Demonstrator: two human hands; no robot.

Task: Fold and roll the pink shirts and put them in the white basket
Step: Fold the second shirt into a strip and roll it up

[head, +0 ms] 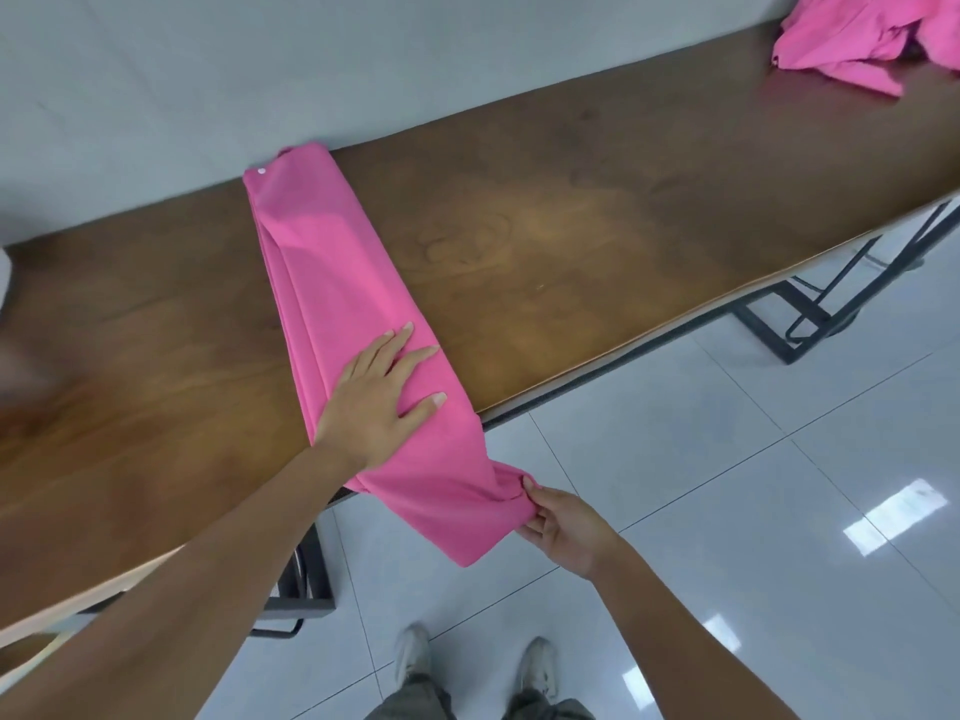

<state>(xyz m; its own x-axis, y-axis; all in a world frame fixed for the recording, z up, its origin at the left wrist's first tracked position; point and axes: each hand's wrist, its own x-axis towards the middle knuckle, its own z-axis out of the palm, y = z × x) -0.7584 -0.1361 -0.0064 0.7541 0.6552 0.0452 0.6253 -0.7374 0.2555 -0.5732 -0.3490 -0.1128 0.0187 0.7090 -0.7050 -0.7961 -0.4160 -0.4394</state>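
the folded pink shirt lies as a long strip across the surface, its long axis running away from the person. left hand presses flat on it. right hand pinches the overhanging near end, the likely start of the roll.

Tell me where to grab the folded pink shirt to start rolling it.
Grip the folded pink shirt at its overhanging near end, coming from the table's front edge. That end hangs free, the right hand already pinches it, and the left hand flattens the strip.
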